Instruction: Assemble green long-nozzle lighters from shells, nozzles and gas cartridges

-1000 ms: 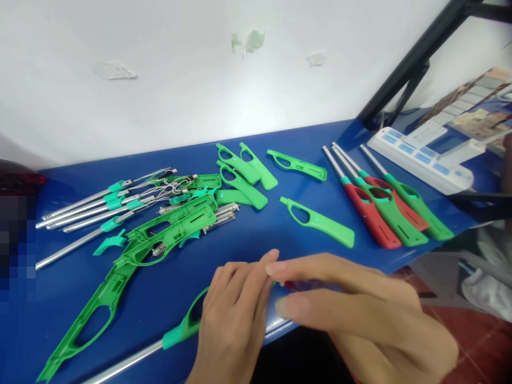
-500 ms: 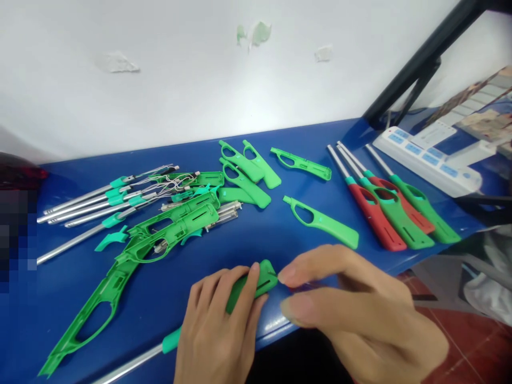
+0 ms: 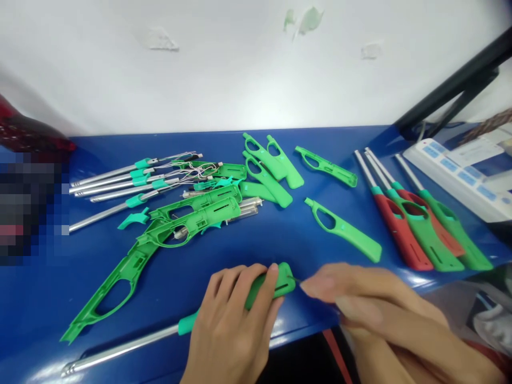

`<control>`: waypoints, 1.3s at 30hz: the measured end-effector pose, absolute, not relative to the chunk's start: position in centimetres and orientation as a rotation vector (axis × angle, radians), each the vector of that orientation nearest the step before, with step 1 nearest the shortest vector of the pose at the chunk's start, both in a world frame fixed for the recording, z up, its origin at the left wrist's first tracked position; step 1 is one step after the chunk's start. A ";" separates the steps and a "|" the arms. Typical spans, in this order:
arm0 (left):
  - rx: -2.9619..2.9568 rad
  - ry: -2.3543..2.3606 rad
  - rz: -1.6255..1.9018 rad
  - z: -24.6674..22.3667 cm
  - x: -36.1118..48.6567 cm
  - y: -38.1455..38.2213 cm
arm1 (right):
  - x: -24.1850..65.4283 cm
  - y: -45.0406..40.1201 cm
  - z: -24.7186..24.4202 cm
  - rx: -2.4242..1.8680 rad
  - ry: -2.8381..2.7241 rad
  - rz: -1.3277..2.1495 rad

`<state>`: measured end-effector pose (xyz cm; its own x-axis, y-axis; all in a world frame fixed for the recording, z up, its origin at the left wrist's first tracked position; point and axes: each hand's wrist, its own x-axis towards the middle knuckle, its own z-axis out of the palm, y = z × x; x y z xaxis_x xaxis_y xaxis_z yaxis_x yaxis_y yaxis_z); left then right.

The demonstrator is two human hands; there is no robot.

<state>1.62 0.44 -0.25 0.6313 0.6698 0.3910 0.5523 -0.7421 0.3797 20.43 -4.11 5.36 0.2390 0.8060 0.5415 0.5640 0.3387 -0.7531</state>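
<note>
My left hand (image 3: 234, 320) presses a green long-nosed lighter (image 3: 285, 280) onto the blue table, fingers wrapped over its handle. The lighter's metal tube (image 3: 128, 346) points to the lower left, and its slotted butt sticks out past my fingertips. At that butt end, my right hand (image 3: 340, 293) is closed in a pinch, slightly blurred. From its fingertips a thin dark shaft (image 3: 296, 280) reaches the end of the lighter; whatever else is held is hidden by the fingers. Nearest beyond my right hand lies a loose green handle half (image 3: 352, 234).
Open green handle shells (image 3: 188, 224), wired metal tubes (image 3: 116, 173) and a teal trigger (image 3: 134, 217) lie to the left. More green shells (image 3: 276, 181) lie at the back. Several whole red and green lighters (image 3: 420, 229) rest at right, near a white power strip (image 3: 460, 176).
The camera view has shifted, so the scene sits further right. My right thumb and forefinger, farther apart before, have come closer together. The left hand keeps its hold on the lighter.
</note>
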 end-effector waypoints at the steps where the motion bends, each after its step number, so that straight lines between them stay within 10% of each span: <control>1: 2.633 1.000 0.757 -0.3 1.6 0.5 | 20.6 -4.0 5.1 -1.242 -1.565 0.182; 39: 2.583 1.040 0.738 -0.1 1.8 0.2 | 21.8 -5.5 5.0 -1.403 -1.675 -0.097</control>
